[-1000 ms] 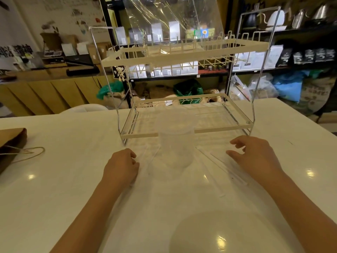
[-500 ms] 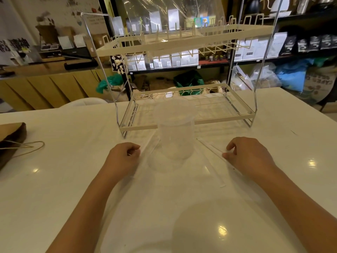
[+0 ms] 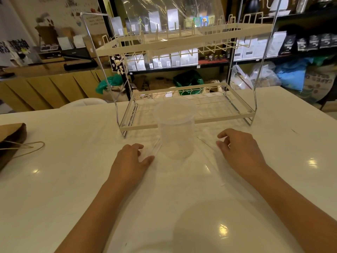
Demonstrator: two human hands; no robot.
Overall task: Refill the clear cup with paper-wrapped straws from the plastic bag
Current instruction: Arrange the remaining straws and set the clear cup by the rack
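An empty clear cup (image 3: 175,136) stands upright on the white table, in front of the wire rack. Under it lies a flat clear plastic bag (image 3: 182,179), reaching toward me. Inside the bag are white paper-wrapped straws (image 3: 207,146), faint against the table. My left hand (image 3: 130,160) rests on the bag's left side just left of the cup, fingers curled and thumb spread toward the cup. Right of the cup, my right hand (image 3: 239,149) sits over the bag with its fingers bent and apart, holding nothing.
A two-tier cream wire rack (image 3: 184,123) stands right behind the cup, with a clear plastic sheet (image 3: 171,15) on its top tier. A brown paper bag (image 3: 11,136) with string handles lies at the table's left edge. Shelves of goods fill the background.
My right hand's fingers have spread apart from a pinched pose at the straws. The thumb of my left hand has spread out toward the cup. The cup has not moved.
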